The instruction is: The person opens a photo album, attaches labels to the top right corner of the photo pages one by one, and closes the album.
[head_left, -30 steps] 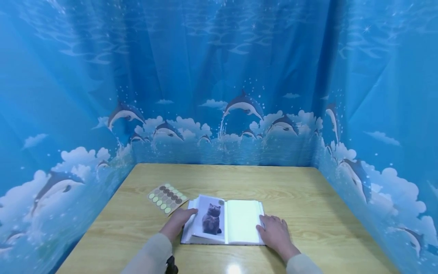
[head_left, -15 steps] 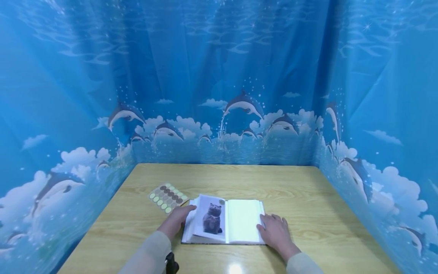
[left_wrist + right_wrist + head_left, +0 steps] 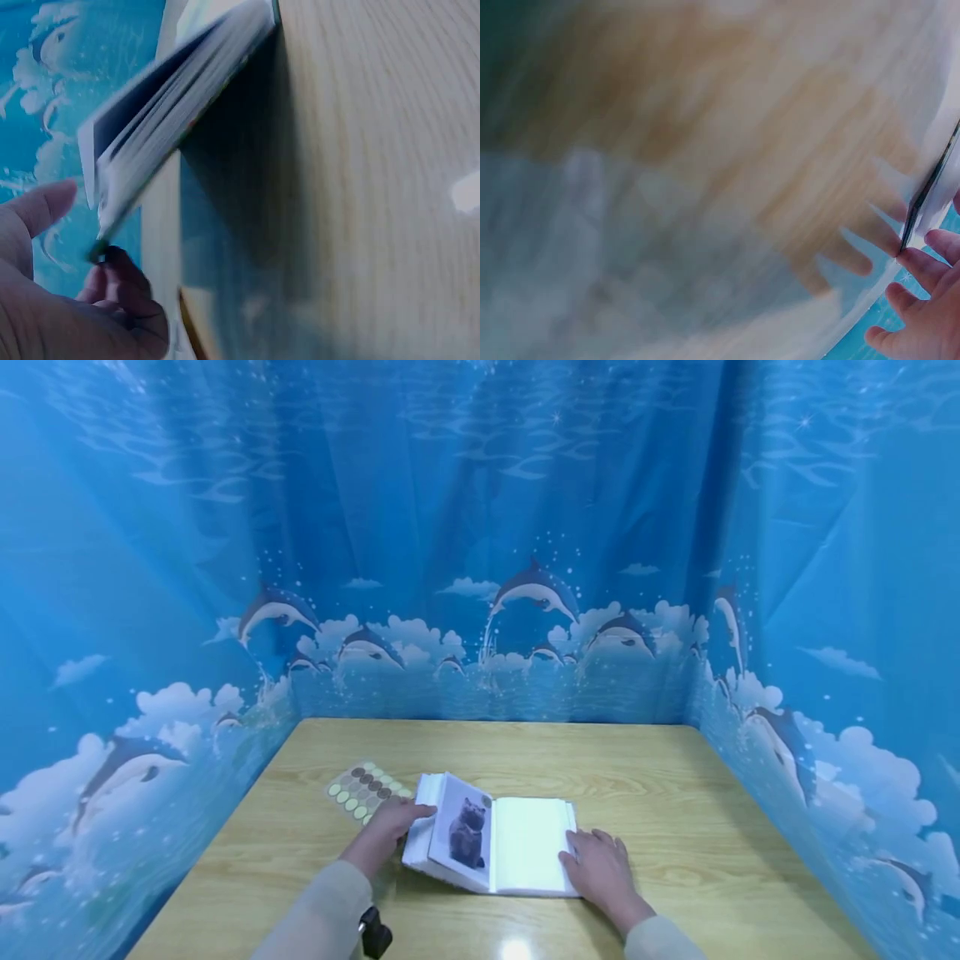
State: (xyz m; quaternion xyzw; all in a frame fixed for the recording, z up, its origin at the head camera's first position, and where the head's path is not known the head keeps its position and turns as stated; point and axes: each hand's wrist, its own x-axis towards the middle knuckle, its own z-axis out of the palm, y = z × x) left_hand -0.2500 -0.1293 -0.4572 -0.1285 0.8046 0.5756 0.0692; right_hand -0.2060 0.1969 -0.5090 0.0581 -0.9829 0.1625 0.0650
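An open photo album (image 3: 528,847) lies on the table, its left half tilted up off the surface. On its left page is a photo of a grey cat (image 3: 467,832) with a small round sticker in the corner; the right page is blank white. My left hand (image 3: 388,828) holds the left cover by its outer edge. In the left wrist view, fingertips (image 3: 124,274) curl under the raised cover (image 3: 187,124) and the thumb stands beside the page edges. My right hand (image 3: 602,870) rests at the album's right edge, fingers (image 3: 922,266) fairly straight and touching the cover's side.
A sheet of round stickers (image 3: 362,789), brown and pale green, lies left of the album, partly behind my left hand. The wooden table (image 3: 637,768) is enclosed by blue curtains (image 3: 480,568) printed with dolphins.
The album's left half has risen from the table, tilting toward the spine, as my left hand lifts its edge. My right hand has barely moved.
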